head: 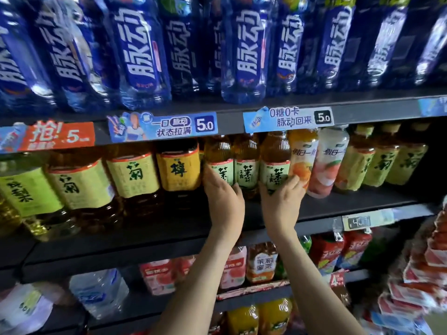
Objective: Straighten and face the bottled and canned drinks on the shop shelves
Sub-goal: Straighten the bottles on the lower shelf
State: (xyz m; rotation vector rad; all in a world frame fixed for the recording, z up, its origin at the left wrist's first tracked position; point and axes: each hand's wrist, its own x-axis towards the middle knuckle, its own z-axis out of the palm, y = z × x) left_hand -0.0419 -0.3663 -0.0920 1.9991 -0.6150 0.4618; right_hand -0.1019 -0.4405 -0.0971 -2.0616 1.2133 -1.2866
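Observation:
Three slim amber tea bottles with pale green labels stand side by side on the middle shelf [338,209]. My left hand [223,201] grips the lower part of the leftmost green-label tea bottle [219,155], fingers wrapped round its base. My right hand [281,200] grips the rightmost green-label tea bottle [274,158] low down, its fingertips reaching across to the orange juice bottle [302,153] beside it. The middle tea bottle [245,160] stands between my hands. Their labels face outward.
Large tea bottles [131,170] fill the shelf's left; a pink peach drink [330,163] and more tea bottles stand at right. Blue drink bottles [244,56] line the shelf above. Cartons, water [99,293] and orange drinks sit below. A snack rack [420,274] juts in at right.

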